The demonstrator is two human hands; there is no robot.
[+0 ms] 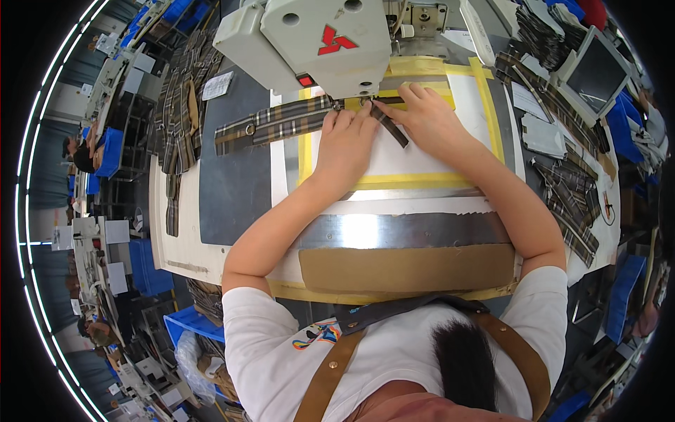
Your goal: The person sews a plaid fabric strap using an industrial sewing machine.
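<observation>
Under the head of a large white sewing machine (330,42), a plaid fabric strap (292,121) with a metal ring lies from the left toward the needle area. My left hand (344,149) rests on the strap's right end, its fingers close together and pressing it down. A narrow dark strip (391,128) slants down to the right from beneath the machine head. My right hand (437,125) is at the strip's upper end, thumb and fingers closed on it. The tips of both hands are close to the needle area, where the machine partly hides the join.
A white sheet edged with yellow tape (401,181) lies beneath my hands. More plaid pieces are piled left (184,112) and right (573,193). A screen (596,74) stands at the far right. A brown padded board (408,269) lines the near table edge.
</observation>
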